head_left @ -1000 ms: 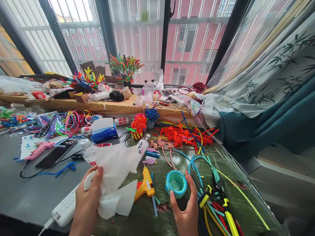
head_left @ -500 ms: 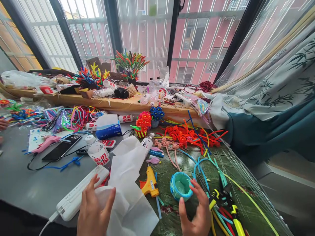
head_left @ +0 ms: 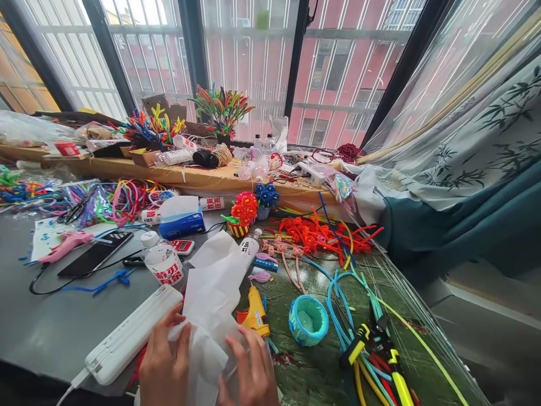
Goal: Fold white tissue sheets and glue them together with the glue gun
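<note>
A sheet of thin white paper [head_left: 211, 293], creased and folded over, lies at the front middle of the table. My left hand [head_left: 164, 355] is at its left edge, fingers curled, with paper between thumb and fingers. Over the sheet's right side is my right hand [head_left: 250, 363], fingers bent and apart, touching or just above the paper. Just beyond the right hand lies a yellow hot glue gun [head_left: 255, 314]. A small turquoise cup [head_left: 308, 320], fuzzy on the outside, stands upright to the right, with neither hand on it.
A white power strip [head_left: 133, 332] lies left of my left hand, beside a plastic bottle [head_left: 163, 259]. Yellow-black pliers [head_left: 391, 349] and blue pipe cleaners [head_left: 338, 293] lie right. Red pipe cleaners [head_left: 313, 231] and pipe-cleaner flowers [head_left: 244, 208] are farther back.
My right hand has left the turquoise cup and moved left onto the paper. My left hand stays at the paper's left edge, its fingers now closer together. The view has shifted slightly.
</note>
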The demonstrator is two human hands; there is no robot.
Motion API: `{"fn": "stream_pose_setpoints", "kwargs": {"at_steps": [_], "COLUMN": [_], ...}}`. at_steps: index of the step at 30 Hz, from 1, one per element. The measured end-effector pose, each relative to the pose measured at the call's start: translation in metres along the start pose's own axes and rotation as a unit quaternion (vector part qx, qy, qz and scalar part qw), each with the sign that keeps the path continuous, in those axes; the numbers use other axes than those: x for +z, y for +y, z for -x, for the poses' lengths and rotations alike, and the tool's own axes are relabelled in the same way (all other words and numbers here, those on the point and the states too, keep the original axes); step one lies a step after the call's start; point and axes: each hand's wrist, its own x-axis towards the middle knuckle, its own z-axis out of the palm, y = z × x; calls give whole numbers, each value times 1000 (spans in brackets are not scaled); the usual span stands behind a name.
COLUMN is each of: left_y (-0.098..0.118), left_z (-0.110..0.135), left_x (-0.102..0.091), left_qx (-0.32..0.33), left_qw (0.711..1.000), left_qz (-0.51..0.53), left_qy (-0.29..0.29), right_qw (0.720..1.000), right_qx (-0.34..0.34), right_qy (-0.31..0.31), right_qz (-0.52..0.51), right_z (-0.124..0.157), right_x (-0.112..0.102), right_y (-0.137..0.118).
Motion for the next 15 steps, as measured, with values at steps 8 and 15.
{"fn": "stream_pose_setpoints", "kwargs": {"at_steps": [8, 15], "left_y": [16, 19], "left_z": [-10, -9], "left_x": [-9, -32], "left_qx": [-7, 9], "left_qw": [999, 998], "left_qz": [-3, -20], "left_qy": [31, 63], "right_qw": [991, 994], "right_qx": [63, 86], "right_qy": [-33, -43], "right_qz": [110, 50], "right_z": [-23, -77], "right_x": [33, 23], "right_y": [-12, -24]}}
